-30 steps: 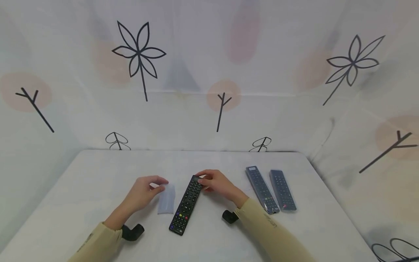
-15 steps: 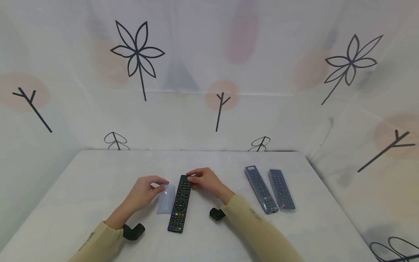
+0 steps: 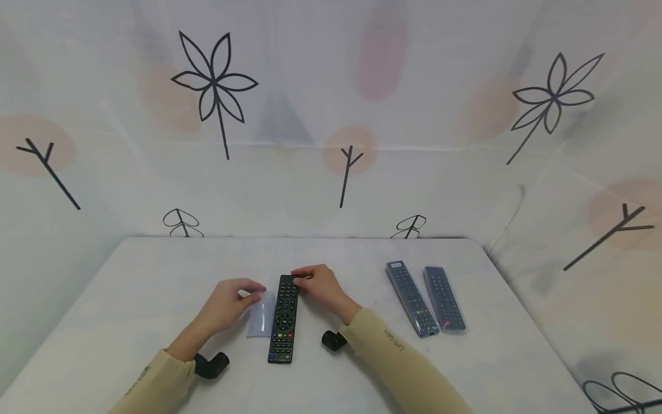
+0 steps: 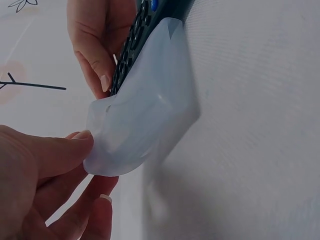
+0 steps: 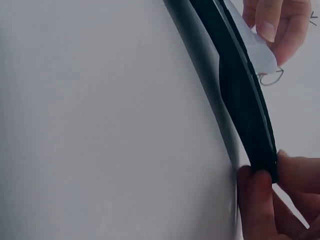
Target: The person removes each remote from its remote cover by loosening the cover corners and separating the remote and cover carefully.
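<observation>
A black remote control (image 3: 283, 322) with rows of buttons slants near the middle of the table, its far end between the thumb and fingers of my right hand (image 3: 322, 288). Just left of it, my left hand (image 3: 226, 302) pinches the far end of a translucent, whitish plastic sleeve (image 3: 261, 316). Seen from the left wrist, the sleeve (image 4: 140, 115) bulges slightly and overlaps part of the remote's button side. In the right wrist view the remote (image 5: 242, 95) shows its edge and back, tilted up at the end that my thumb and fingertips hold.
Two more remotes, one longer (image 3: 412, 299) and one shorter (image 3: 445, 299), lie side by side on the right in clear covers. Black wrist-worn devices (image 3: 212, 365) show by both sleeves. Behind the white table (image 3: 331, 253) hangs a patterned cloth (image 3: 310, 115).
My right hand has brought the remote leftward, up beside the plastic sleeve, and turned it closer to straight. The left hand and the sleeve have stayed nearly where they were.
</observation>
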Motion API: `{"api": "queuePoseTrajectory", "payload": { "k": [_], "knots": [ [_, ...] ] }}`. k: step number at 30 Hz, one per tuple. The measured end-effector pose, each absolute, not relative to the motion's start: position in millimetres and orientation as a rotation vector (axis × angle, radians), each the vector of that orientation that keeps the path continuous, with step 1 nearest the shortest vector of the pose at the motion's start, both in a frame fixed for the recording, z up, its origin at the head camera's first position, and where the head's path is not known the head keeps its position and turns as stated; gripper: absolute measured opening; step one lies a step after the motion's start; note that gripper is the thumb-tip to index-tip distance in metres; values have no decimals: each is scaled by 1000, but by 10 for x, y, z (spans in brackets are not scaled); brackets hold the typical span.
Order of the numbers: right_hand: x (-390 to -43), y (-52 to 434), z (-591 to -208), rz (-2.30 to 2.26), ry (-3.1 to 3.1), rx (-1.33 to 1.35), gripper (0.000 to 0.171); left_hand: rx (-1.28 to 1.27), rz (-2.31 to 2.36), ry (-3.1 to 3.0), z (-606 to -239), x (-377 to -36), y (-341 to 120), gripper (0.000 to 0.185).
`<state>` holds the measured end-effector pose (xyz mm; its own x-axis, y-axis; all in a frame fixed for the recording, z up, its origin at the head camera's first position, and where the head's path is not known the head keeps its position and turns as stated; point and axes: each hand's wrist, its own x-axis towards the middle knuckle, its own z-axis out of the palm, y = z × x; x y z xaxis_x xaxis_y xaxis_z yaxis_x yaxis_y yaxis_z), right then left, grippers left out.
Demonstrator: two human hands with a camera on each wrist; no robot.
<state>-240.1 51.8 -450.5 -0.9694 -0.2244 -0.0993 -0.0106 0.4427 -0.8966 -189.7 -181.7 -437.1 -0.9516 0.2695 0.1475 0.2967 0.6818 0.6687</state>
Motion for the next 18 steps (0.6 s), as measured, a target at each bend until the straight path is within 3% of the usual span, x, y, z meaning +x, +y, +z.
{"api": "queuePoseTrajectory", "payload": {
  "k": [18],
  "knots": [
    [-2354,498,-4462,-1591,2511,-138,24,-450,-1139,-2896,-4378,-1905,-1828,18]
  ]
}}
